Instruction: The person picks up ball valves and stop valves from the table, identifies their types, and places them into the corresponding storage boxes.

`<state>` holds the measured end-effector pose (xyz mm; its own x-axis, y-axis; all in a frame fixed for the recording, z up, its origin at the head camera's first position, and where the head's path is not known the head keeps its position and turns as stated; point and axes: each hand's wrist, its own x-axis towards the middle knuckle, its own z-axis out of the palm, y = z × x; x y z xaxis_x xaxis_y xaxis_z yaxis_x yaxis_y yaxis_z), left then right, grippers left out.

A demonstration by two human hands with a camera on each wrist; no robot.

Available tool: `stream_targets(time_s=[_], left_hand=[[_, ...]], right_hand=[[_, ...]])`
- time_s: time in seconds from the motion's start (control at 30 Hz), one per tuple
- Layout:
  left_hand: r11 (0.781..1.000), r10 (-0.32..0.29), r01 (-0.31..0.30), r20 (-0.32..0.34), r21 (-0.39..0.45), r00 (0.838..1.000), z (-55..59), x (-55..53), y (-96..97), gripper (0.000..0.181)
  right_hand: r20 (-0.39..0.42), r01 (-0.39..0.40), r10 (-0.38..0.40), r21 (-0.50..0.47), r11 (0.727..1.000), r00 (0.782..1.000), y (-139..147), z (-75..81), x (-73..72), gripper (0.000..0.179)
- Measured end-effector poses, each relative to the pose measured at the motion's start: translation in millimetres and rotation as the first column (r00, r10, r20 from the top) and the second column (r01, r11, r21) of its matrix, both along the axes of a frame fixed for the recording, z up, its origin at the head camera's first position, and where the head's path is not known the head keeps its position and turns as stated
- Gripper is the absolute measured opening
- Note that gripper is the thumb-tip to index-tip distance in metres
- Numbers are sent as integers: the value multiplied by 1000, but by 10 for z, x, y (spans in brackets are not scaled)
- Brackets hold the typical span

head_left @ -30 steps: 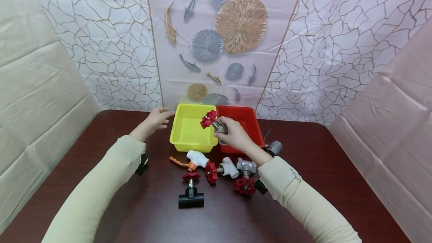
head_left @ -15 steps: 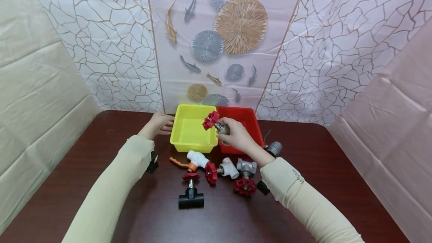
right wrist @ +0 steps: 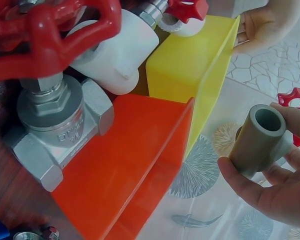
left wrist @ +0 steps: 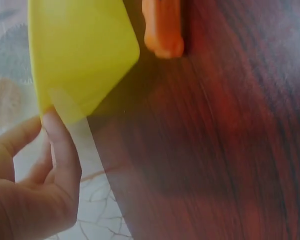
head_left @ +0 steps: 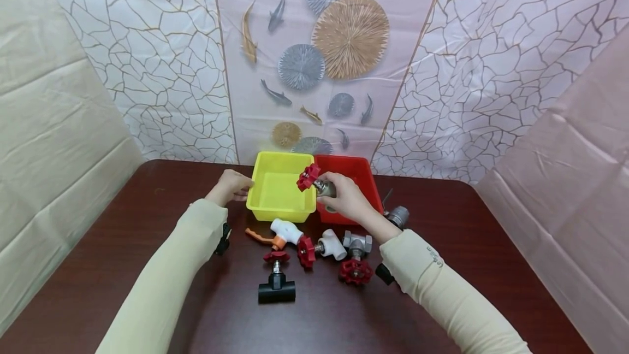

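My left hand is at the left side of the yellow bin. In the left wrist view its thumb and a finger pinch the bin's rim. My right hand grips a grey-green pipe valve with a red handwheel, held up over the spot where the yellow bin meets the red bin. The right wrist view shows fingers and thumb around the grey-green valve body, its open pipe end facing the camera. The handwheel is partly hidden there by the hand.
In front of the bins lie a white valve with an orange lever, a white tee valve, a metal valve with a red handwheel and a black tee valve. Another metal valve lies right of the red bin.
My left hand has moved right and onto the yellow bin's rim. Both bins have shifted very slightly left. The right hand, still holding the valve, has moved slightly right.
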<state>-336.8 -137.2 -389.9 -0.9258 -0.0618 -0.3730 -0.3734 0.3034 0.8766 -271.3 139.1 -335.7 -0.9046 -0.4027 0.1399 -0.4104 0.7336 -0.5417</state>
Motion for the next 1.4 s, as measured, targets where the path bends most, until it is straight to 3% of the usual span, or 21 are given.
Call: stream_targets(time_s=[0.1,0.23,0.4,0.63,1.0,1.23,1.4], left_hand=[[998,-57,58,50,-17,997,-4,-18,-47,40],[996,-79,81,79,-27,994,-18,-21,-100,42],[996,-80,83,72,-39,994,-20,-12,-136,39],[986,-130,133,39,-96,991,33,12,-118,36],[993,-88,88,4,-73,996,2,24,-25,33],[988,-34,28,-40,-150,999,-38,22,37,28],[992,-16,11,-39,-125,999,-60,-21,80,28]], right_hand=[[-2,-13,13,1,1000,1000,-27,0,-13,36],[1,-35,35,-4,999,999,-75,0,-38,36],[10,-50,50,-11,999,999,-162,-23,-110,34],[44,-25,24,20,999,999,-289,-53,-215,35],[46,-30,26,90,996,999,-525,-63,-422,36],[57,-53,46,122,991,997,-661,-99,-548,34],[47,-43,35,174,984,998,-743,-77,-628,33]])
